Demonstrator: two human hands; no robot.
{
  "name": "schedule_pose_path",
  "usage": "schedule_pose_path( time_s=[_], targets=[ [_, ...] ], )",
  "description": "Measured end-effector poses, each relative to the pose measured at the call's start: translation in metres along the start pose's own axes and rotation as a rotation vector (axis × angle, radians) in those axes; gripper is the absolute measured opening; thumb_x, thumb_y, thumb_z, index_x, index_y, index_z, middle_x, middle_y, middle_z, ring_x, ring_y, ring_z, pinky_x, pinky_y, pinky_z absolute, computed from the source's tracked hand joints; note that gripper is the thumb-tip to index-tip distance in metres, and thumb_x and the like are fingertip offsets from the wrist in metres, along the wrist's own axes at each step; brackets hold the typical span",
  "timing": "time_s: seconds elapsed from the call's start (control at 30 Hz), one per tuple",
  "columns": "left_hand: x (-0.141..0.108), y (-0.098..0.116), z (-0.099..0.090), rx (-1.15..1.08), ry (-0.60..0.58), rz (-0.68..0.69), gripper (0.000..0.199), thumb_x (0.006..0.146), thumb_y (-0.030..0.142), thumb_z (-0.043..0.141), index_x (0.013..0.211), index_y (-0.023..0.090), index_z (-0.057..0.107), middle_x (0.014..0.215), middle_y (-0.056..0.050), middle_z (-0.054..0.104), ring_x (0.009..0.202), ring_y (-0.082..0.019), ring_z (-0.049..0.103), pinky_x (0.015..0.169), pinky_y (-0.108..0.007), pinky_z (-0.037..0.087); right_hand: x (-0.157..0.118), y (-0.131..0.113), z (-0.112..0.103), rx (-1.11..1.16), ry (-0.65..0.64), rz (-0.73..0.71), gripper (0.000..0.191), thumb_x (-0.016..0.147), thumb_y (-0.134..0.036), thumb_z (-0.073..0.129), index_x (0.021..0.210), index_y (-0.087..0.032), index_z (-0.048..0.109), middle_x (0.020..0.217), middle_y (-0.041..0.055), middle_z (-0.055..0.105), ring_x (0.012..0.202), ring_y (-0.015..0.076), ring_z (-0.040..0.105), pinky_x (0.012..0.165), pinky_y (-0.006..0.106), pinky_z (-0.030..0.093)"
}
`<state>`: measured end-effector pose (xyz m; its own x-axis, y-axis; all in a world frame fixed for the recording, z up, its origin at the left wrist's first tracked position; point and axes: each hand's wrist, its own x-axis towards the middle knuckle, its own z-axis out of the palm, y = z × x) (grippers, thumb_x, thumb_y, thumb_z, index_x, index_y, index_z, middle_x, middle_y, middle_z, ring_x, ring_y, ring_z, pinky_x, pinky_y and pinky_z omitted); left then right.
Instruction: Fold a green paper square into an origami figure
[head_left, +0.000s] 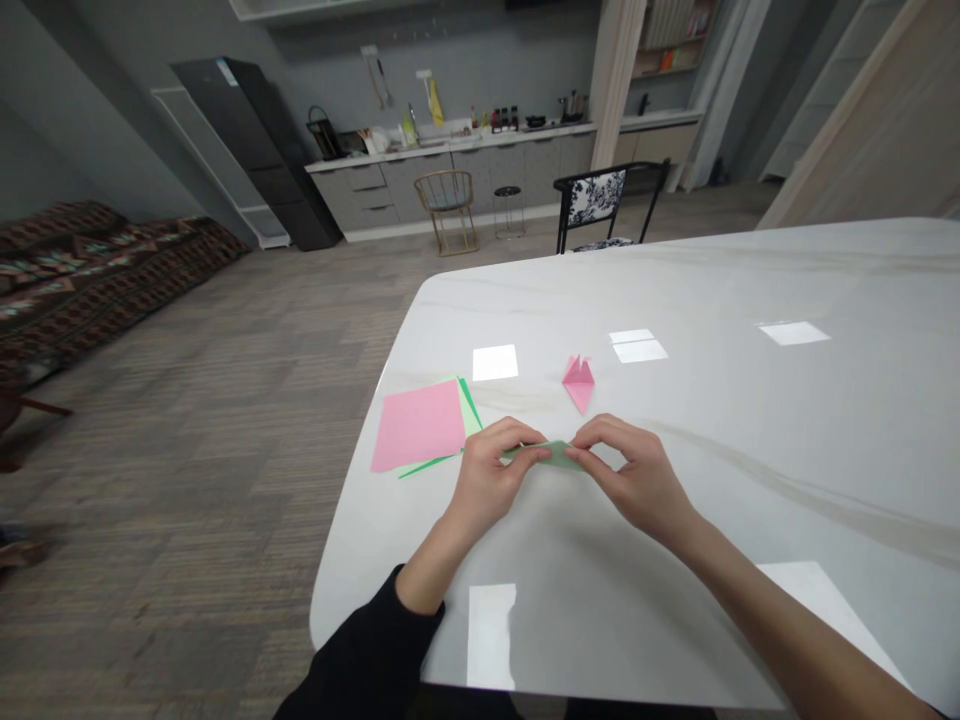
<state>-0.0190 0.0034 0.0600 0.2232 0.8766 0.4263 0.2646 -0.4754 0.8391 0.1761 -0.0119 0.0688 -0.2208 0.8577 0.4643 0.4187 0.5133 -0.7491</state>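
- Fingers (517,432) of the left hand (486,472) pinch one end of a folded, pale-green piece of paper (559,455), just below the frame's centre.
- The right hand (636,478) grasps its other end likewise.
- Just above the hands, a pointed, pink folded-paper figure (578,385) sits.
- Left of centre, a square pink paper sheet (420,425) overlaps green paper sheets (471,405).
- A glossy, white veined table (720,380) spans the lower right.

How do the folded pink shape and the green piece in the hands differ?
The folded pink shape lies on the table; the green piece is pinched by the left hand and right hand. The pink shape's pointed outline shows; fingers partly hide the green piece's. Both look like paper.
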Motion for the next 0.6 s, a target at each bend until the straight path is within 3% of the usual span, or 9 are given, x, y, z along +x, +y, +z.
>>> schedule_pose_path(
  time_s=[0.23,0.33,0.43,0.6],
  targets=[
    [-0.003,0.001,0.003,-0.051,-0.046,-0.109,0.008,0.079,0.016,0.071,0.077,0.021,0.077,0.073,-0.003,0.07,0.07,-0.016,0.063,0.066,-0.028,0.047,0.0,-0.002,0.001,0.056,-0.011,-0.02,0.013,0.09,-0.02,0.06,0.077,-0.021,0.06,0.075,0.0023,0.061,0.071,0.017,0.054,0.066,0.032,0.042],
    [0.0,0.001,0.003,-0.131,0.045,-0.236,0.002,0.075,0.018,0.075,0.076,0.02,0.076,0.074,-0.003,0.071,0.072,-0.016,0.064,0.07,-0.027,0.049,0.001,-0.003,-0.001,0.097,0.014,0.049,0.016,0.089,-0.022,0.061,0.074,-0.021,0.057,0.073,0.0012,0.058,0.07,0.0164,0.052,0.066,0.032,0.041],
    [0.004,-0.003,0.001,-0.292,0.166,-0.321,0.008,0.069,0.021,0.079,0.075,0.018,0.074,0.075,-0.003,0.071,0.072,-0.016,0.064,0.07,-0.026,0.05,0.001,-0.001,-0.003,0.147,0.03,0.166,0.017,0.089,-0.023,0.061,0.073,-0.021,0.055,0.072,-0.0005,0.053,0.07,0.0157,0.049,0.067,0.031,0.039],
    [0.007,-0.009,-0.002,-0.505,0.302,-0.296,0.018,0.068,0.022,0.081,0.083,0.018,0.073,0.078,-0.002,0.068,0.074,-0.012,0.061,0.068,-0.022,0.05,0.001,0.004,-0.002,0.29,0.007,0.303,0.017,0.087,-0.028,0.063,0.072,-0.021,0.057,0.07,-0.0016,0.051,0.066,0.0148,0.046,0.063,0.03,0.036]
  ],
)
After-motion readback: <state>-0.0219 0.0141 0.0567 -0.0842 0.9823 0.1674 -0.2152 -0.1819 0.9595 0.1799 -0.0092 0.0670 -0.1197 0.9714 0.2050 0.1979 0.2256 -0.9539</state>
